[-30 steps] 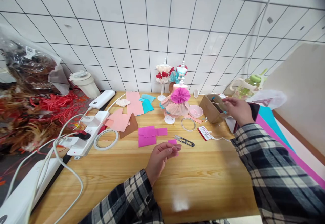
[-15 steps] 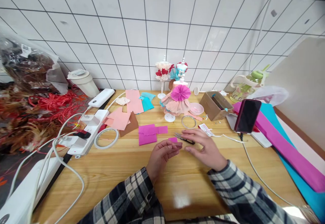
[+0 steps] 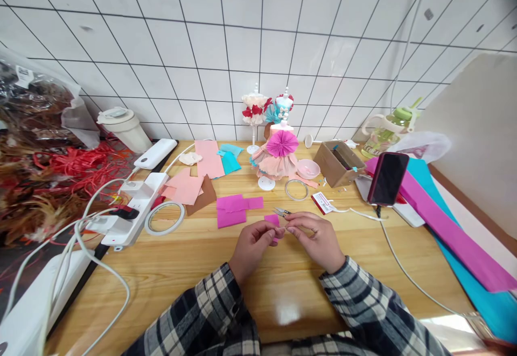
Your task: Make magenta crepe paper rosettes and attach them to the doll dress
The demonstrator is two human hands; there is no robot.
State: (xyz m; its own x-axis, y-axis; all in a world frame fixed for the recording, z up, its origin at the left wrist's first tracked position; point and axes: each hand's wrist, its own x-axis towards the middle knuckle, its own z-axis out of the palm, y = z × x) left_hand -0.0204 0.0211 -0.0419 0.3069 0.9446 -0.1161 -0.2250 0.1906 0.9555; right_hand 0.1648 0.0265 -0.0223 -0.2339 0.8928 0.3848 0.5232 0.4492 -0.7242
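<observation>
My left hand [image 3: 251, 247] is closed in a pinch low over the table. Fingertip to fingertip with it, my right hand [image 3: 320, 240] pinches too; whatever lies between them is too small and hidden to name. Just beyond the fingers is a small magenta paper piece [image 3: 272, 219], partly covered by my left hand. Scissors [image 3: 281, 211] lie by my right fingers, their handles mostly hidden. Farther left are larger magenta crepe paper pieces [image 3: 231, 218]. Behind stands a miniature dress form in a peach skirt [image 3: 274, 165] with a magenta pleated paper fan [image 3: 282, 143] on its front.
At left, a tape roll [image 3: 165, 218] lies beside a power strip [image 3: 139, 208] with looping cables. Peach paper [image 3: 188, 186] is behind it. Toward the right are a pink bowl [image 3: 308, 169], a cardboard box [image 3: 338, 163], a propped phone [image 3: 388, 178] and long paper sheets [image 3: 456, 221].
My right hand has come left from over the scissors, its spread fingers now pinched against my left fingertips. The view has shifted slightly.
</observation>
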